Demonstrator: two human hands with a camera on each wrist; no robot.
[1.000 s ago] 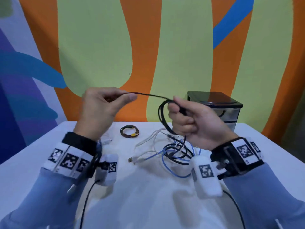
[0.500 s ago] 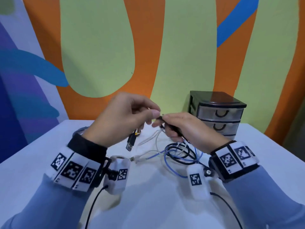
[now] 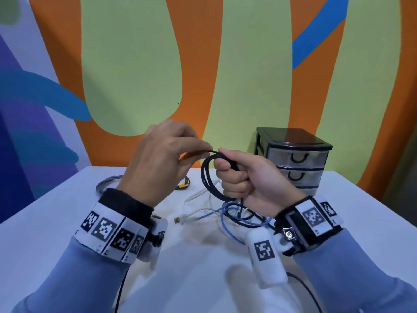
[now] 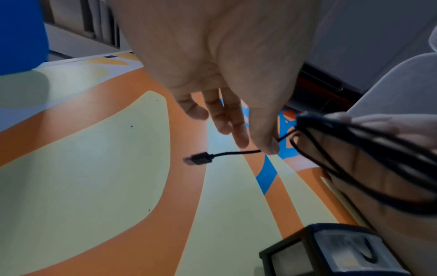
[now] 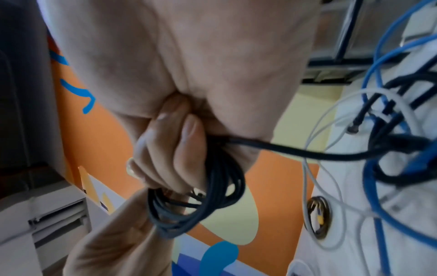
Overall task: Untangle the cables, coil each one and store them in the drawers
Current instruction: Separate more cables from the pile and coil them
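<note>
- The head view is bright and evenly lit; colours on the painted wall look clear.
- Soft shadows of the arms fall on the white desk, near the bottom edge.
- The wide lens bends the desk edges and stretches the sleeves.
- The left wrist view is dimmer; the black cable is blurred.
- In the right wrist view the right hand is close, soft and shaded, and the background is out of focus.

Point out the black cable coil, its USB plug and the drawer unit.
black cable coil (image 3: 208, 177): head view, left arc of the loops.
USB plug (image 4: 198, 158): left wrist view, plug body.
drawer unit (image 3: 295, 137): head view, black top.
</note>
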